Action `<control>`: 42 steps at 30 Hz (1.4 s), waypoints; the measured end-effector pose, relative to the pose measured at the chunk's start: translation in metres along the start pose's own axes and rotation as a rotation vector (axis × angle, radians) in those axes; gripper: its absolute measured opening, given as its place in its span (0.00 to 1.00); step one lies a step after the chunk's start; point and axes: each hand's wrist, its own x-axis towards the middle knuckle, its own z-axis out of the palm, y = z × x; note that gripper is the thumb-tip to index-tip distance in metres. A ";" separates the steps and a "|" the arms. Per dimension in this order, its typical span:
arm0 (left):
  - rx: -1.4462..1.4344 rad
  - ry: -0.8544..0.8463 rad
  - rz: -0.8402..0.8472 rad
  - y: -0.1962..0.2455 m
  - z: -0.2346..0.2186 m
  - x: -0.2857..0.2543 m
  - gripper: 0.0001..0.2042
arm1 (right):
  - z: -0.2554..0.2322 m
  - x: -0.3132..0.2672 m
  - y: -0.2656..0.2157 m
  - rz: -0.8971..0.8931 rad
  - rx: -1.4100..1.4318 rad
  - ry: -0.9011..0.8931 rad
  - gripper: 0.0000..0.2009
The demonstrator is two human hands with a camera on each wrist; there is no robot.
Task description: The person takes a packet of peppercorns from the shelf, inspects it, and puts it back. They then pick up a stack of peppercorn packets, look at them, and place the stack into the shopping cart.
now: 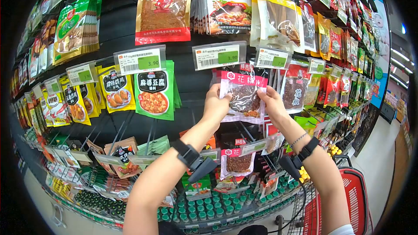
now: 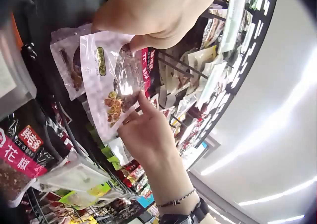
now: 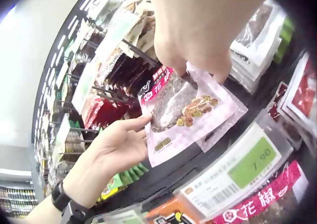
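A: Bag [image 1: 244, 101] position?
B: Right of centre, head view; long axis near vertical, label end up, front facing the camera.
A: Grip?
B: Left hand [image 1: 216, 105] and right hand [image 1: 274, 103] pinch opposite side edges, thumbs in front.

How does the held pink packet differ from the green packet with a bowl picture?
The pink packet is held by the left hand and right hand; the green packet hangs untouched. The pink packet's clear window shows dark contents; the green packet shows a printed dish. Both bear Chinese writing.
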 end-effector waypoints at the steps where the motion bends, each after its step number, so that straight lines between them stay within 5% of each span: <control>1: -0.036 -0.054 -0.006 0.009 -0.002 -0.010 0.10 | -0.001 -0.011 -0.002 0.007 0.001 0.009 0.13; 13: -0.316 -0.290 -0.128 0.069 0.005 -0.109 0.13 | -0.021 -0.119 -0.028 -0.255 0.184 0.085 0.10; 20: -0.400 -0.368 -0.240 0.053 -0.007 -0.171 0.16 | -0.028 -0.201 -0.028 -0.141 0.052 0.062 0.15; 28: -0.456 -0.360 -0.385 0.042 -0.024 -0.238 0.17 | -0.027 -0.273 -0.003 0.048 0.236 0.014 0.16; 42: -0.588 -0.230 -0.623 0.023 -0.031 -0.295 0.15 | -0.037 -0.310 0.031 0.359 0.512 0.069 0.12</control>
